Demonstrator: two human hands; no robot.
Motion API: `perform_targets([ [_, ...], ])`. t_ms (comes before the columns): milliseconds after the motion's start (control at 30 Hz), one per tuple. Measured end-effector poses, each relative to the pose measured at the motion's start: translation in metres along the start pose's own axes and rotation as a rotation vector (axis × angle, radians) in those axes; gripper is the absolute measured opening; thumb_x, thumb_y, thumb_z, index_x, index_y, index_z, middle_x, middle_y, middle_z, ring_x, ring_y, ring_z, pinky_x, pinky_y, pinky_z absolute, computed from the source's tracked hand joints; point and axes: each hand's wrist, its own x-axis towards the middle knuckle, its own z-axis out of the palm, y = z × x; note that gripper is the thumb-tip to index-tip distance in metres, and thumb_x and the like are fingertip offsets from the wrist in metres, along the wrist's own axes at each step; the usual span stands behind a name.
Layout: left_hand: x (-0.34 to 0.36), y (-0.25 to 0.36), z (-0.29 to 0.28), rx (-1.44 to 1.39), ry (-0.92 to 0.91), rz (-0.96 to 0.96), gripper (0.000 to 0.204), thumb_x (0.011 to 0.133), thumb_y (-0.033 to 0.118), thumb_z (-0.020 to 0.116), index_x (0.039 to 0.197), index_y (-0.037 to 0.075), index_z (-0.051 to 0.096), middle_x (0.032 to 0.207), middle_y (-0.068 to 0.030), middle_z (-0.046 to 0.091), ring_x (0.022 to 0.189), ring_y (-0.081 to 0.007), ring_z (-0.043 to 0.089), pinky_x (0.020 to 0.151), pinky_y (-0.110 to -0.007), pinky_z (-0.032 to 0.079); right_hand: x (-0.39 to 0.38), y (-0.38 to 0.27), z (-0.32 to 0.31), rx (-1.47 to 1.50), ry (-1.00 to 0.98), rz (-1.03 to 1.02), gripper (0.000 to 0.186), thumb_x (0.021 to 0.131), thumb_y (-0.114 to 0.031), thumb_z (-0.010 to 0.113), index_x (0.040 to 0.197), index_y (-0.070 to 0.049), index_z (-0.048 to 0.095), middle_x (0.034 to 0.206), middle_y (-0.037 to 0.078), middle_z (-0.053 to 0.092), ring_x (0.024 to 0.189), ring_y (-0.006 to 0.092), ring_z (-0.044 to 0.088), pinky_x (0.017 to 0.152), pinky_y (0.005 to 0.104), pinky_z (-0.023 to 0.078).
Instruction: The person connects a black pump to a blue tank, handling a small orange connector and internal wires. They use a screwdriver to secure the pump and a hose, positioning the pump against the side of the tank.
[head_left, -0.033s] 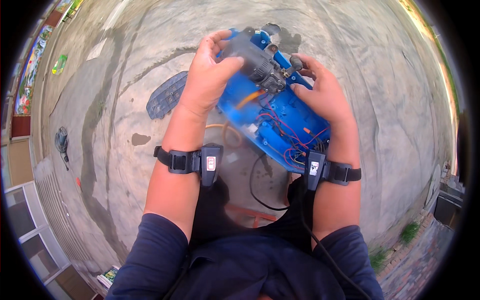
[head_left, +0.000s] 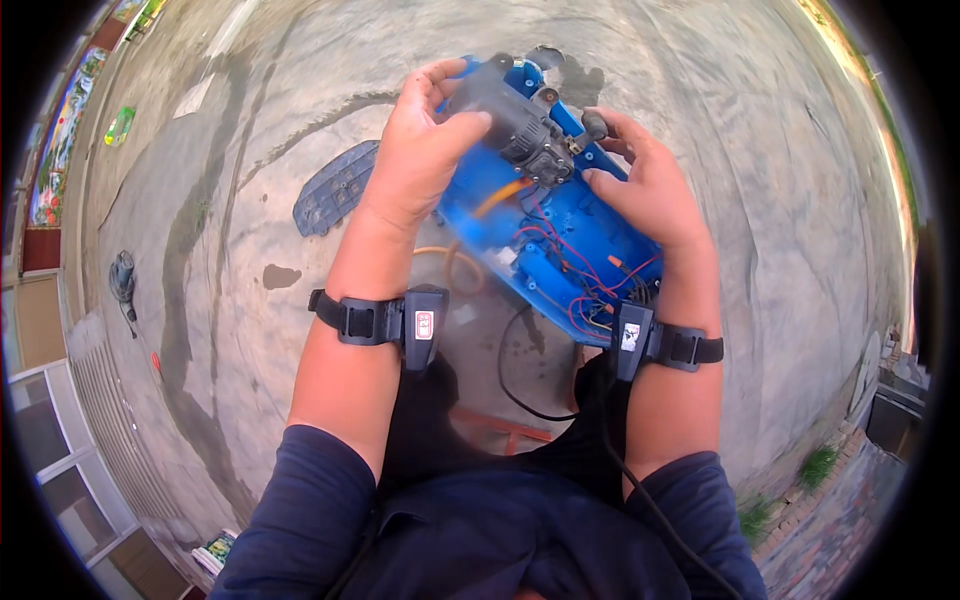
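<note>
My left hand (head_left: 425,140) grips a black electric pump (head_left: 535,145), its thumb across the motor end and its fingers behind. The motor end looks blurred. The pump sits at the far part of an open blue plastic housing (head_left: 590,225), which is tilted in front of me. At the housing's far right edge my right hand (head_left: 645,185) is closed, thumb inside and fingers partly hidden behind. Its fingers touch or lie close to a dark round fitting (head_left: 593,125) beside the pump. Red and dark wires (head_left: 580,265) run loosely inside the housing, near an orange tube (head_left: 500,198).
A dark ribbed plastic panel (head_left: 338,188) lies on the concrete ground left of my hands. Farther left is a dark corded power tool (head_left: 123,285). A tan hose (head_left: 450,260) curls under the housing. A black cable (head_left: 510,385) hangs near my legs, above a red metal frame (head_left: 510,432).
</note>
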Motion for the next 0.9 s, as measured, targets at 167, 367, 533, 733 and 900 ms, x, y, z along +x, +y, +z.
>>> perform_targets([
  [167,0.003,-0.004,0.004,-0.048,0.003,-0.016,0.065,0.088,0.005,0.064,0.148,-0.006,0.041,0.134,-0.0162,0.056,0.113,-0.0183,0.06,0.099,-0.033,0.05,0.0,-0.008,-0.002,0.279,0.037,-0.014,0.069,0.08,-0.017,0.084,0.144,-0.009,0.059,0.13,0.013,0.066,0.119,0.0251,0.063,0.094,0.0384,0.055],
  [367,0.003,-0.009,0.004,-0.006,-0.027,-0.03,0.066,0.089,0.005,0.064,0.149,-0.006,0.039,0.134,-0.0167,0.055,0.114,-0.0187,0.06,0.1,-0.033,0.05,0.004,-0.011,0.003,0.352,-0.019,0.067,0.05,0.089,-0.009,0.08,0.136,-0.006,0.064,0.117,0.01,0.071,0.107,0.02,0.066,0.09,0.0334,0.056],
  [533,0.004,-0.007,0.008,-0.038,-0.031,-0.061,0.067,0.089,0.005,0.064,0.15,-0.007,0.038,0.133,-0.0168,0.055,0.114,-0.019,0.059,0.101,-0.034,0.05,0.004,-0.007,0.004,0.361,-0.01,0.082,0.044,0.09,-0.007,0.078,0.133,-0.005,0.066,0.109,0.009,0.073,0.099,0.0192,0.069,0.087,0.0323,0.057],
  [733,0.013,-0.029,0.007,0.113,-0.005,-0.093,0.068,0.089,0.006,0.064,0.15,-0.009,0.038,0.134,-0.017,0.055,0.117,-0.0202,0.06,0.102,-0.035,0.051,0.006,-0.009,0.008,0.296,0.029,0.097,0.04,0.09,-0.012,0.08,0.128,-0.005,0.07,0.104,0.011,0.074,0.099,0.0198,0.07,0.085,0.0326,0.057],
  [900,0.014,-0.034,0.008,0.096,0.036,-0.122,0.072,0.091,0.009,0.068,0.152,-0.011,0.036,0.139,-0.0181,0.055,0.119,-0.0215,0.061,0.101,-0.034,0.053,0.007,-0.006,0.012,0.257,0.053,0.068,0.038,0.09,-0.013,0.08,0.127,-0.005,0.071,0.103,0.009,0.073,0.098,0.02,0.07,0.085,0.0324,0.057],
])
